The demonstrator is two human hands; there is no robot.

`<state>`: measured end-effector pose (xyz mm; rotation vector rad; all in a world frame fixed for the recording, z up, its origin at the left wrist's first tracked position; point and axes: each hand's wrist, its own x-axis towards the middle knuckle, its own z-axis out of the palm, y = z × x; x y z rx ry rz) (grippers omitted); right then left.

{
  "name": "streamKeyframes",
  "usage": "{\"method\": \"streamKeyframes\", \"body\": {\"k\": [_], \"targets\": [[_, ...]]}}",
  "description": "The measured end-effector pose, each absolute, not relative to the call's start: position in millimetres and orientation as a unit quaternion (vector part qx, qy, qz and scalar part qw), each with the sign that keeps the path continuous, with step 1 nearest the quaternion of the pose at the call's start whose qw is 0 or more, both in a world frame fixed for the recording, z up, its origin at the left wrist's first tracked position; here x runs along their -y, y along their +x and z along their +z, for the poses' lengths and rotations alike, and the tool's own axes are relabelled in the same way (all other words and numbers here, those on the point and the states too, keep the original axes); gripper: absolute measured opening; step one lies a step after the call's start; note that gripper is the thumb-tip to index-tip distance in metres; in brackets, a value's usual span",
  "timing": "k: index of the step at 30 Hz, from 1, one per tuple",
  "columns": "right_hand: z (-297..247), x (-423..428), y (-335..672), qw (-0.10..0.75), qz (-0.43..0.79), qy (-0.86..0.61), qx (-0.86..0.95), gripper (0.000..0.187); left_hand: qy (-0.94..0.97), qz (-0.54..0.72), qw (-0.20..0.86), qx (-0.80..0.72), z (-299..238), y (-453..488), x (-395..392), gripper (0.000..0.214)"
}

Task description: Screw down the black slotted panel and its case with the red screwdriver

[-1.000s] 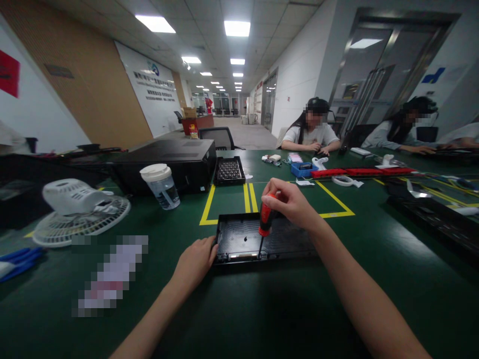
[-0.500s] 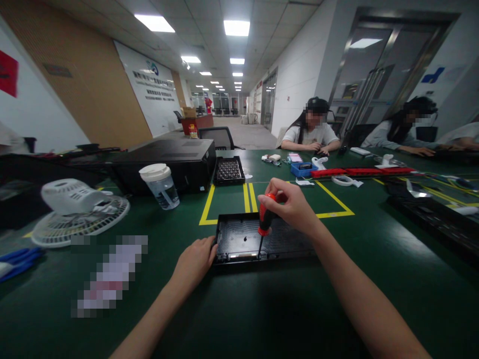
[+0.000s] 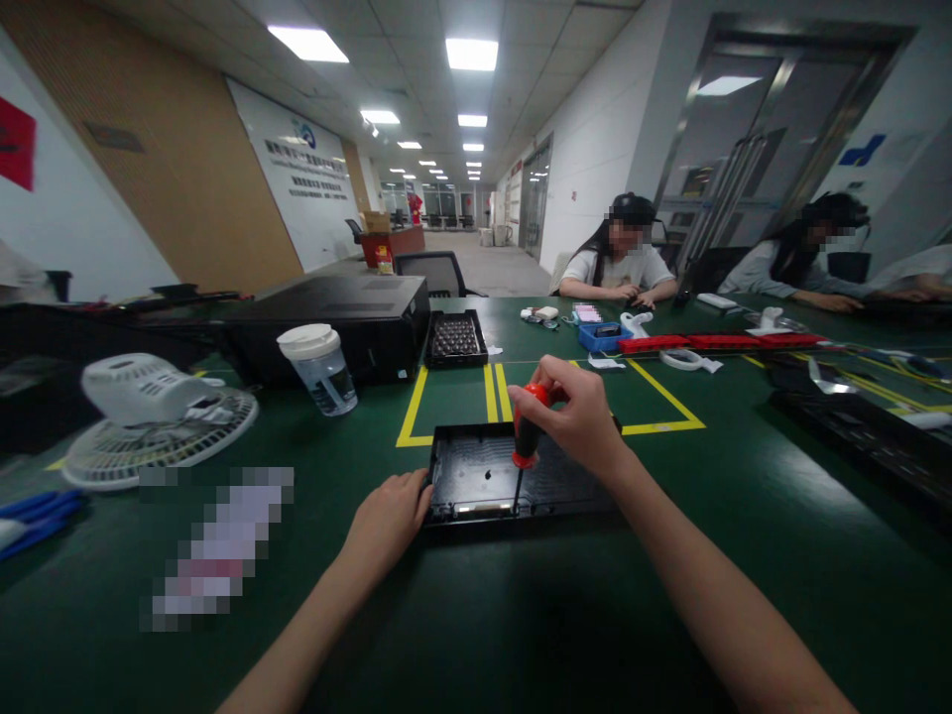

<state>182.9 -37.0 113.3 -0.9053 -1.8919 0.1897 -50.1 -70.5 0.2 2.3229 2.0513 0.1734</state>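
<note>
A flat black rectangular casing with a raised rim lies on the table in front of me. At its left end, my left hand is closed round the edge, the thumb near the front corner. My right hand is wrapped round the handle of a red and black screwdriver. The screwdriver stands nearly upright, its shaft reaching down to the casing's front side by a pale strip. Whether a screw sits under the tip is too small to tell. My right hand and forearm cover part of the casing's right side.
Left of me are a white fan, a lidded plastic cup and blue-handled tool grips. Behind stand a large black case and a black tray. A blue box lies farther right. Several people sit across the table.
My right hand has turned slightly round the screwdriver handle, with its fingers shifted. The screwdriver tip, the casing and my left hand stay in place.
</note>
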Motion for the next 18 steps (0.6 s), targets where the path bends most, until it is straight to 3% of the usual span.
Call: {"method": "streamKeyframes", "body": {"k": [7, 18], "targets": [[111.7, 40.4, 177.2, 0.513, 0.021, -0.391, 0.764, 0.03, 0.748, 0.057, 0.025, -0.66, -0.3, -50.6, 70.4, 0.04], [109.6, 42.5, 174.8, 0.524, 0.03, -0.398, 0.752, 0.036, 0.753, 0.064, 0.011, -0.655, -3.3, -52.4, 70.2, 0.04]]}}
